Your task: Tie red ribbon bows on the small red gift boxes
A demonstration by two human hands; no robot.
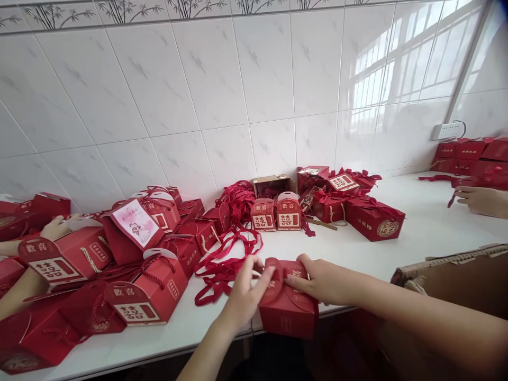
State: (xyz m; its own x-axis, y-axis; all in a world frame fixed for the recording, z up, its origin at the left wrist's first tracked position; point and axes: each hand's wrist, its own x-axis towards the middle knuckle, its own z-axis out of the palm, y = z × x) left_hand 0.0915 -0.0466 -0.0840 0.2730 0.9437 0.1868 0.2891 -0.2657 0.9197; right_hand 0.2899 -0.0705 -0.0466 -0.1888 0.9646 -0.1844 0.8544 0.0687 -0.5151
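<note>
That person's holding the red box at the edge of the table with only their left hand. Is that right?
Not quite: the head view shows both hands, left hand and right hand, holding the red box at the edge of the table.

Red box (289, 320) | rounded flaps (300, 298) facing up | at table (426, 211) edge

1 left hand (243, 299), 1 right hand (319, 279); 1 red box (289, 320) between them; 2 small boxes (289, 221) side by side; 1 carton (460, 280); 1 power strip (447, 131); heaped boxes (138, 296) overlap, can't count.
</note>
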